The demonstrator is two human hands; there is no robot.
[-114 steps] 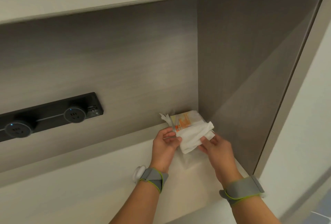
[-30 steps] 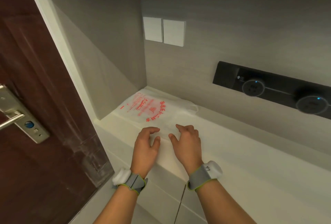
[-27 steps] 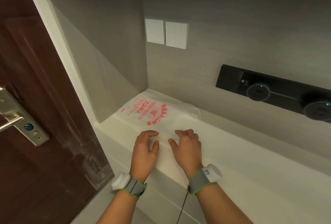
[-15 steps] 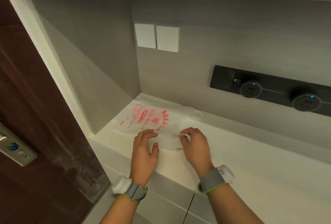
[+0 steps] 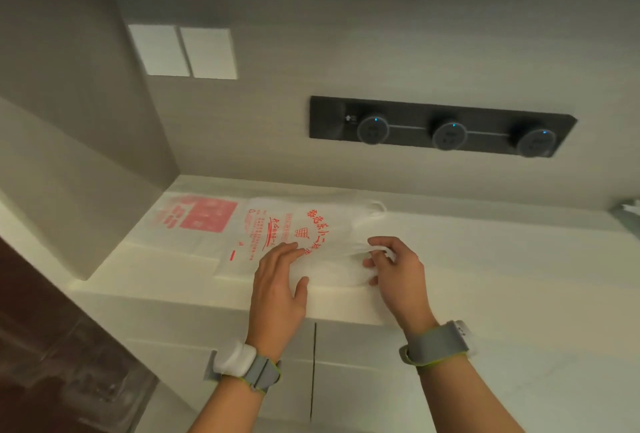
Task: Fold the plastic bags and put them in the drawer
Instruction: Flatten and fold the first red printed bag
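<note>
A white plastic bag (image 5: 304,221), printed in red, is spread flat on the surface (image 5: 502,259), overlapping a second bag (image 5: 197,216) at left. It is pressed by the left hand (image 5: 278,289), grip open; its right end is pinched in the grip of the right hand (image 5: 398,277).

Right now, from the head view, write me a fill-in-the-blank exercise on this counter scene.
1. The left hand lies flat on, and the right hand pinches, a white plastic bag printed in ___.
2. The black power track on the wall carries ___ round sockets.
3. Left of the track, ___ white wall switches sit side by side.

Missing words: red; three; two
</note>
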